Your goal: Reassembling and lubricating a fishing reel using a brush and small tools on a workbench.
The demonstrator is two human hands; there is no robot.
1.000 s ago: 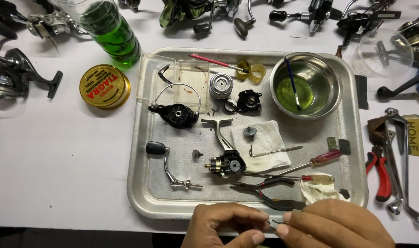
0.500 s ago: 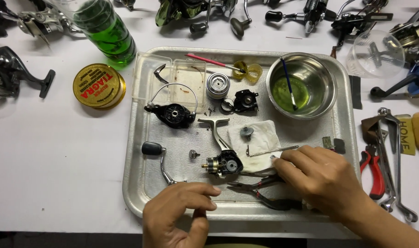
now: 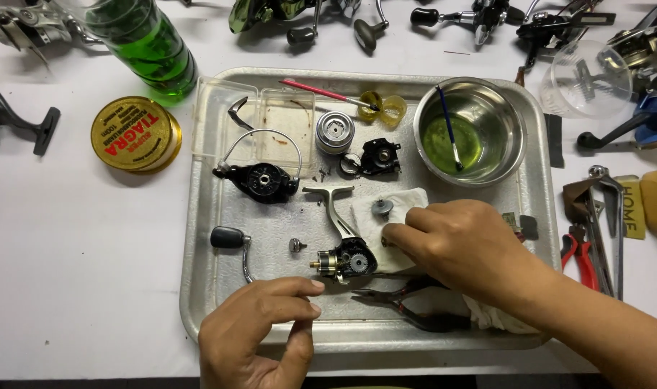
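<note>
Right hand (image 3: pixel 462 245), fingers pinched together on the white cloth (image 3: pixel 404 216); small black metal reel body w/ exposed gears (image 3: pixel 346 261) just left of it (prob. rigid, greasy, grip by stem). Left hand (image 3: pixel 260 328) loosely curled, empty.

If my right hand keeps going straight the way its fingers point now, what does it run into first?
The right hand points left across the white cloth. First in that line is probably the open black reel body with exposed gears, just beyond the fingertips. Height above the metal tray is unclear, so it might pass over.
</note>
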